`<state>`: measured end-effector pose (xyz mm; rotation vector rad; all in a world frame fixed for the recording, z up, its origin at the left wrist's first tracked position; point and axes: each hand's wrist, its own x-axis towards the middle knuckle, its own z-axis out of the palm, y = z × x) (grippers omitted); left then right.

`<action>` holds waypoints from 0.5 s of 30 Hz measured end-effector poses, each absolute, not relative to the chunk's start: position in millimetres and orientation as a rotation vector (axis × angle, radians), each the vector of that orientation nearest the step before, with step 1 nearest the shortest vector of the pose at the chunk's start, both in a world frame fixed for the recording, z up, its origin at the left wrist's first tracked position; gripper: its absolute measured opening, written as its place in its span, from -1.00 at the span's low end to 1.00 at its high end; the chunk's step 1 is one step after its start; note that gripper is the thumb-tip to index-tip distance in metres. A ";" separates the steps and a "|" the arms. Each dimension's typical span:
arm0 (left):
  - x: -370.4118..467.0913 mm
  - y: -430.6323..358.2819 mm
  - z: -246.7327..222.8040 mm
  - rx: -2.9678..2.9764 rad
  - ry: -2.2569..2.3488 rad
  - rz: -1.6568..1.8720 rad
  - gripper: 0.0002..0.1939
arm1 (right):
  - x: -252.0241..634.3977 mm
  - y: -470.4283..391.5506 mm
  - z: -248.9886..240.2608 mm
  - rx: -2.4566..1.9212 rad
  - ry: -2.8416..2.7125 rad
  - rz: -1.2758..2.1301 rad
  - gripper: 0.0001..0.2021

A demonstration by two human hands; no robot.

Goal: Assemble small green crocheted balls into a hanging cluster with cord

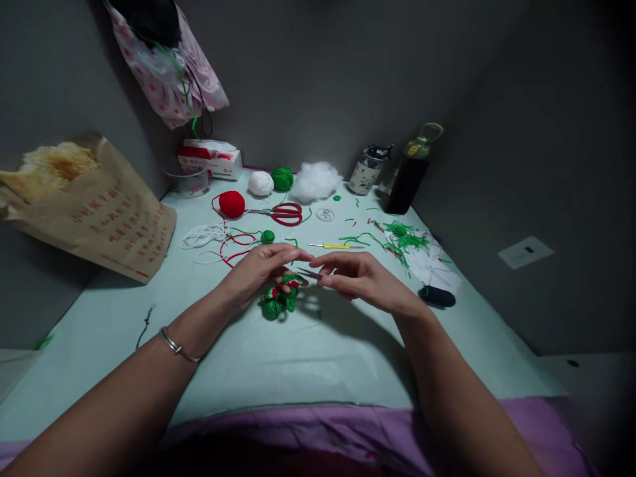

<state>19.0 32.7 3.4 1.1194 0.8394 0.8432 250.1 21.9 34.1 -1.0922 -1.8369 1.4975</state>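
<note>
Above the middle of the table, my left hand (263, 268) is closed on a small green crochet piece (295, 281) with red and white parts. More green crocheted parts (272, 307), round and knobbly, hang just below those fingers. Facing it, my right hand (355, 275) pinches a small pointed metal tool (309, 272), its tip directed left at the crochet piece. Whether the tool is tweezers or small snips I cannot make out. A yellow-handled crochet hook (335, 246) lies just beyond both hands, and a little green ball (267, 236) rests behind my left hand.
Red-handled scissors (285, 213), red yarn (231, 204), white yarn (261, 183), green yarn (282, 178) and white stuffing (317, 181) lie at the back. Yarn scraps (405, 238) and a dark roll (437, 296) are right, near a bottle (408, 175). A paper food bag (114, 218) stands left.
</note>
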 end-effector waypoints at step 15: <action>24.9 32.1 -2.7 0.930 0.797 0.947 -0.74 | 215.0 12.9 -1.1 -1.134 -1.952 1.412 -0.57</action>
